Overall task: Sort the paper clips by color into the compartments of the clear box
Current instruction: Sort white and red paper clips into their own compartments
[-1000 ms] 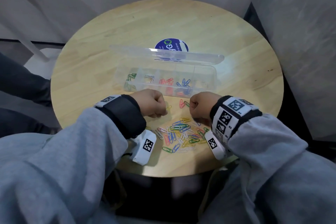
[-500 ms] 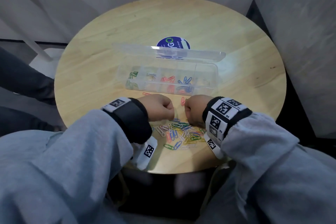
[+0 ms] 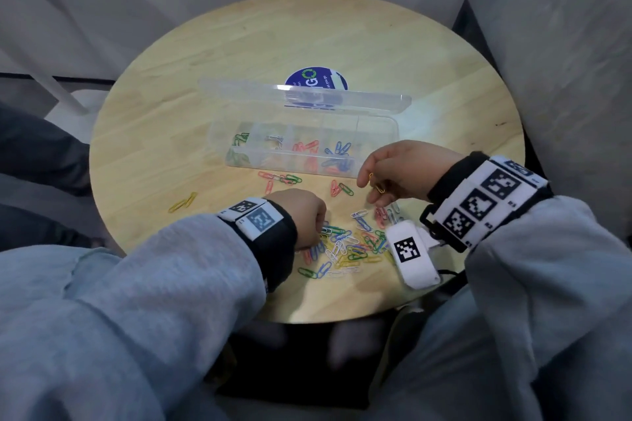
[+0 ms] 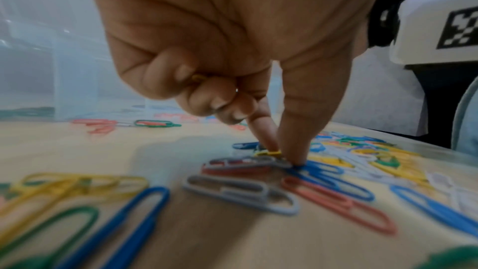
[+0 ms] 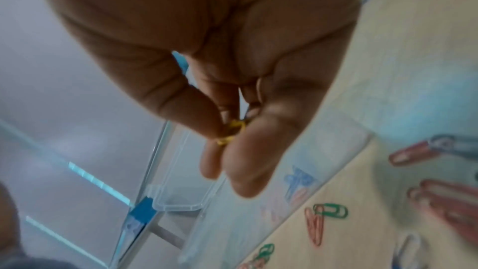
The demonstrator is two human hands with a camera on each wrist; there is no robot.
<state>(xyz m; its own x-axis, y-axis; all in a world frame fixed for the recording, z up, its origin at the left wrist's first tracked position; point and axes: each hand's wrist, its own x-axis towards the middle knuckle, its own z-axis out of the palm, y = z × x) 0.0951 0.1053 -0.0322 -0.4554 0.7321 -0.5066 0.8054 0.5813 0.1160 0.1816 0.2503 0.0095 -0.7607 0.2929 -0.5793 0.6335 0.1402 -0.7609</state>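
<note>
The clear box [image 3: 383, 133] lies open mid-table, its lid [image 3: 307, 97] tipped back. Its compartments hold green [image 3: 240, 139], white [image 3: 275, 139], red [image 3: 304, 146] and blue clips [image 3: 338, 148]; the right end looks empty. My right hand [image 3: 371, 186] hovers by the box's front right corner and pinches yellow clips [image 5: 232, 130]. My left hand [image 3: 318, 232] is down on the mixed pile [image 3: 352, 249]. Its thumb and index finger [image 4: 297, 130] pinch a yellow clip [image 4: 269, 153], and something yellow [image 4: 198, 77] shows under its curled fingers.
Loose red and green clips [image 3: 280, 178] lie just in front of the box, and a red and green pair [image 3: 342, 189] lies near my right hand. Yellow clips [image 3: 183, 202] sit apart at the left. A blue round sticker [image 3: 316, 79] is behind the lid. Grey walls ring the round table [image 3: 444, 106].
My right hand has risen off the pile with yellow clips and moved right toward the box's right end. My left hand has dropped back onto the pile.
</note>
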